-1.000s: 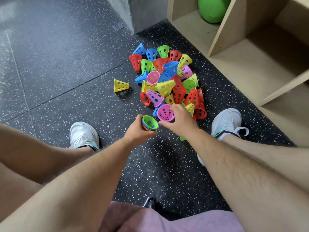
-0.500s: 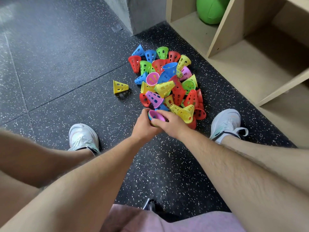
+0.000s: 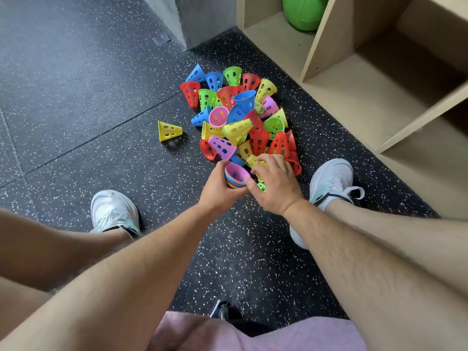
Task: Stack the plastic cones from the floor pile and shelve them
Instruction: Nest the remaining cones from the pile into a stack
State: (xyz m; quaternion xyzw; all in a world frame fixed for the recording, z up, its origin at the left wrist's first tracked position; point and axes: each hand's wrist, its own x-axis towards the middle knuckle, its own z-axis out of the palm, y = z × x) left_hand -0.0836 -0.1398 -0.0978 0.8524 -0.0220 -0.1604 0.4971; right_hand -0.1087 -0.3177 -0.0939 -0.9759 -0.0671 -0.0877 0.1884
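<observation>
Found a pile of cones [image 3: 243, 117] heaped on the speckled dark floor [image 3: 101, 72], near the front edge of the shelf unit [image 3: 326, 39] on the right. Noted red, blue, green, yellow and pink among them, all perforated, lying tangled on their sides or mouth-up.

Logged one stray cone [image 3: 169, 130], yellow, on its side, apart from the pile on its left.

Found the left hand [image 3: 220, 186] at the near edge of the pile, fingers wrapped round a nested stack [image 3: 234, 177] and clamped on it. Recorded the stack as held mouth-up, with a pink cone innermost and bands of other colours showing at the rims below.

Found the right hand [image 3: 276, 183] just beside the stack, fingers curled down and closed on a yellow cone [image 3: 255, 161] at the near edge of the pile, thumb close to the stack's rim. Could not tell whether that cone is lifted clear of the pile. Noted part of a green cone [image 3: 262, 186] showing under the same hand.

Recorded bare wooden compartments in the shelf unit, with a green ball [image 3: 304, 11] in the far one.

Noted a left shoe [image 3: 114, 211] and right shoe [image 3: 331, 178], both white, planted either side of the hands, and pink shorts [image 3: 253, 335] at the bottom edge.
</observation>
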